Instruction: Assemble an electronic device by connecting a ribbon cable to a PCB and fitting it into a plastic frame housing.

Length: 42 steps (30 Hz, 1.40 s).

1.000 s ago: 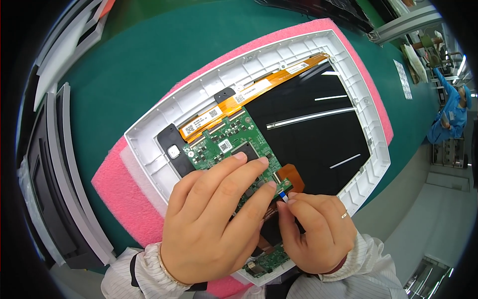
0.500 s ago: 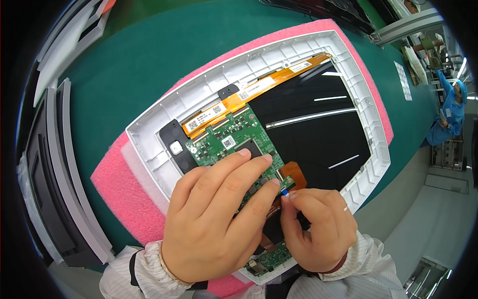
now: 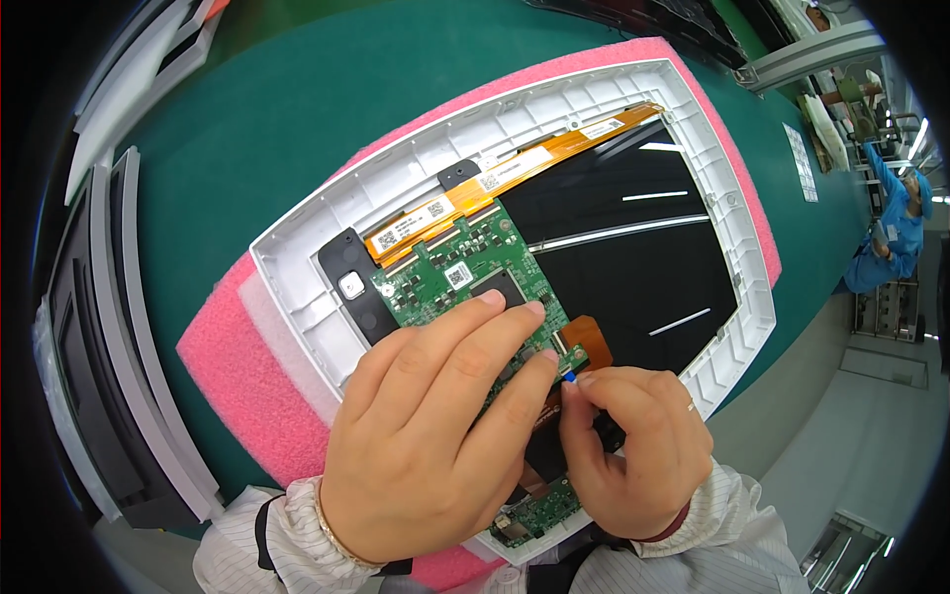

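Note:
My left hand lies over a green circuit board, its fingers stretched out and the fingertips resting on the board and a dark square chip. At the board's lower right corner my right hand is closed, thumb and forefinger pinching a small flat cable with a blue tab. The blue tab pokes out just beyond the fingertips, beside the left forefinger. How far the cable reaches into its connector is hidden. Orange ribbon film runs along the board's upper edge, and a brown flex piece sticks out beside it.
A white plastic frame surrounds a black display panel, all on pink foam over a green table. A second green board sits near me. Dark panels stand at left. A person in blue is far right.
The circuit board and ribbon film have shifted slightly up and to the right. Both hands keep nearly the same place and pose, the right still pinching the cable.

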Motion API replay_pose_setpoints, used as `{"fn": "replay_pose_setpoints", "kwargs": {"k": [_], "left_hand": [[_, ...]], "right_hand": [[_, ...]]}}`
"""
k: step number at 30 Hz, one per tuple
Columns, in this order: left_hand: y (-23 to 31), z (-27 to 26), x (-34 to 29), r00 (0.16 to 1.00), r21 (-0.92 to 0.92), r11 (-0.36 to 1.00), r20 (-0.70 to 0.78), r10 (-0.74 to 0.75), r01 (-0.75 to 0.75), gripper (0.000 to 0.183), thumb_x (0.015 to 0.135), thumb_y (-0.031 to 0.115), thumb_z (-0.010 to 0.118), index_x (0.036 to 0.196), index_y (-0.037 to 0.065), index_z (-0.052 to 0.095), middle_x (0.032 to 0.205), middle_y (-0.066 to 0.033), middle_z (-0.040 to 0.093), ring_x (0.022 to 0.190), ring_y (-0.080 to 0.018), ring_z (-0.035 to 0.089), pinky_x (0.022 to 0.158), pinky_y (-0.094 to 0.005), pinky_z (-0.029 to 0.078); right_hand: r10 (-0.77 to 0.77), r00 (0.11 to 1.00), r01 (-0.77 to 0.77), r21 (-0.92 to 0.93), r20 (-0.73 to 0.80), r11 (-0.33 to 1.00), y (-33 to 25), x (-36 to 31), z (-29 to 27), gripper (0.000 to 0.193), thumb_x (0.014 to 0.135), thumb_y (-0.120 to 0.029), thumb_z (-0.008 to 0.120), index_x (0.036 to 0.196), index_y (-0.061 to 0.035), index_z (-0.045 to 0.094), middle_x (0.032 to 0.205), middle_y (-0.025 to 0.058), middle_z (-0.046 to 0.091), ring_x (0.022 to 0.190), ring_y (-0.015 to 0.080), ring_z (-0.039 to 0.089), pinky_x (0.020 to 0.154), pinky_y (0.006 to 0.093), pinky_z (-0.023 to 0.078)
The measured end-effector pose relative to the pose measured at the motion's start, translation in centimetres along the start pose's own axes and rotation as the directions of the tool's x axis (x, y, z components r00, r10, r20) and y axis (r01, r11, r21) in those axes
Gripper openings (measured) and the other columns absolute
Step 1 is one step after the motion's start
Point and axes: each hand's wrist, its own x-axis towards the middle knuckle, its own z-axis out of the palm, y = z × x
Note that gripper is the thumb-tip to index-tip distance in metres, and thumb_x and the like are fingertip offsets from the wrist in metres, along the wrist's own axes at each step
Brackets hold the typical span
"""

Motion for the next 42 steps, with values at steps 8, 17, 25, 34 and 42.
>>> {"fn": "replay_pose_setpoints", "kwargs": {"k": [8,17,25,34,42], "left_hand": [[-0.1,0.1,-0.1,1.0,0.001,1.0,0.001,0.003,-0.003,0.045,0.064,0.009,0.072,0.109,0.005,0.066,0.123,-0.0151,0.06,0.114,-0.0355,0.056,0.091,-0.0439,0.044],[0.0,0.2,0.0,1.0,-0.023,1.0,-0.011,0.006,-0.006,0.046,0.064,0.007,0.071,0.109,0.003,0.065,0.123,-0.0164,0.06,0.115,-0.0367,0.056,0.091,-0.0449,0.045],[0.1,-0.4,0.1,0.999,0.012,1.0,0.028,0.016,-0.016,0.045,0.067,0.008,0.068,0.111,0.007,0.068,0.126,-0.0175,0.058,0.117,-0.0376,0.053,0.092,-0.0451,0.044],[0.3,-0.4,0.0,0.997,0.077,0.995,0.044,0.063,-0.066,0.044,0.067,0.005,0.068,0.11,0.013,0.071,0.132,-0.0186,0.053,0.122,-0.0386,0.049,0.096,-0.046,0.043],[0.5,-0.3,0.2,0.995,0.093,0.993,0.071,0.064,-0.071,0.045,0.066,0.004,0.071,0.11,0.01,0.071,0.134,-0.0201,0.051,0.124,-0.0415,0.047,0.097,-0.0483,0.043]], "right_hand": [[0.009,1.0,-0.009,0.004,-0.023,1.0,-0.1,0.2,0.1,0.032,0.065,0.013,0.075,0.09,0.0,0.062,0.077,0.0118,0.067,0.064,0.0232,0.065,0.054,0.0283,0.05],[0.0,1.0,0.001,0.001,-0.028,1.0,0.1,0.2,0.1,0.032,0.065,0.014,0.075,0.091,0.0006,0.062,0.077,0.0125,0.067,0.064,0.0236,0.064,0.054,0.0281,0.05],[0.019,1.0,-0.019,0.001,-0.021,1.0,-0.1,0.2,-0.2,0.03,0.065,0.011,0.075,0.09,0.0017,0.063,0.079,0.0132,0.067,0.065,0.0241,0.065,0.055,0.0279,0.05],[0.04,0.995,-0.034,0.069,-0.094,0.997,2.7,-1.2,-2.8,0.024,0.069,0.002,0.074,0.091,-0.0007,0.064,0.084,0.0123,0.069,0.071,0.0265,0.066,0.06,0.0303,0.051],[0.025,0.996,-0.016,0.104,-0.087,0.994,4.1,-2.0,-3.4,0.022,0.069,0.003,0.072,0.09,-0.001,0.064,0.084,0.0113,0.067,0.071,0.0253,0.063,0.061,0.0317,0.05]]}}
